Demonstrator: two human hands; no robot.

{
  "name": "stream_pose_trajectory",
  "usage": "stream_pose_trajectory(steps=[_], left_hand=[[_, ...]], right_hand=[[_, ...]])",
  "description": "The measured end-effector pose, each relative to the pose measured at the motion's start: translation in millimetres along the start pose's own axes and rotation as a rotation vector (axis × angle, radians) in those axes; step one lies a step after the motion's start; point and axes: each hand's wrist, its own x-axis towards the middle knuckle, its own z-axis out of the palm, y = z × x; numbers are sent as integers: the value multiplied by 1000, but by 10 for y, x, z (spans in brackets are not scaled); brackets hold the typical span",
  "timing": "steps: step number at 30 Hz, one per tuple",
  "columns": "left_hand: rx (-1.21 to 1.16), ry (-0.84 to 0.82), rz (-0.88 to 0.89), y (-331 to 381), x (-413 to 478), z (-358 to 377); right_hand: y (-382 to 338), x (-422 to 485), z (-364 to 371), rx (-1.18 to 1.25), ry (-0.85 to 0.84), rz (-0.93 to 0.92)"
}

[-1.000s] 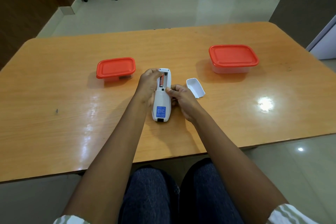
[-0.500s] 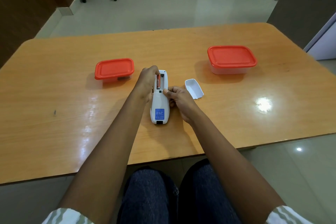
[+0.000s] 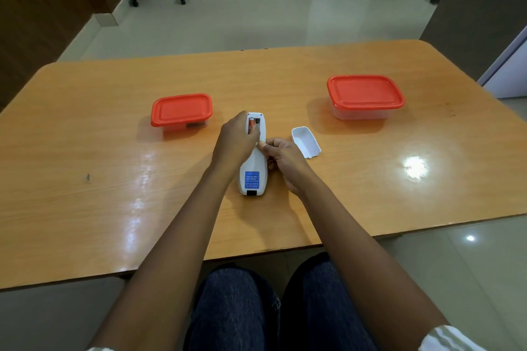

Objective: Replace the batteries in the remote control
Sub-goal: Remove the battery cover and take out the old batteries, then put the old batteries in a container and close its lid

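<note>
A white remote control (image 3: pixel 253 171) lies face down on the wooden table (image 3: pixel 85 151), its battery bay open at the far end. One orange battery (image 3: pixel 251 123) sits in the bay's left slot. My left hand (image 3: pixel 235 142) covers the bay's near part, fingers on the battery. My right hand (image 3: pixel 281 158) pinches the remote's right edge at mid-length. The white battery cover (image 3: pixel 306 141) lies inside up just right of my right hand.
A small clear box with a red lid (image 3: pixel 182 110) stands left of the remote. A larger red-lidded box (image 3: pixel 365 95) stands at the far right. The table's near edge runs just above my knees (image 3: pixel 279 308).
My left hand has slid further over the battery bay, fingers now lying on the orange battery. The right hand and the remote have hardly moved.
</note>
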Motion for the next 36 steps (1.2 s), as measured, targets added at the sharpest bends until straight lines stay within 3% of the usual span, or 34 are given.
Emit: stream_pose_trajectory(steps=[4,16,19,23,26,36], left_hand=[[321,78,46,91,-17,55],[159,145,-15,100,-41,95],[-25,115,-27,29,-53,116],[-663,59,-317,-25,0,36],[-1044,30,-409,-61,-7,-70],[-1123,-137,-487,-71,-39,-265]], right_hand=[[-13,-12,11,5,13,2],[-1,16,2,-41,17,-10],[-8,29,-18,-84,24,16],[-32,37,-68,-132,18,50],[-36,36,-77,-201,23,78],[-75,95,-46,-378,109,172]])
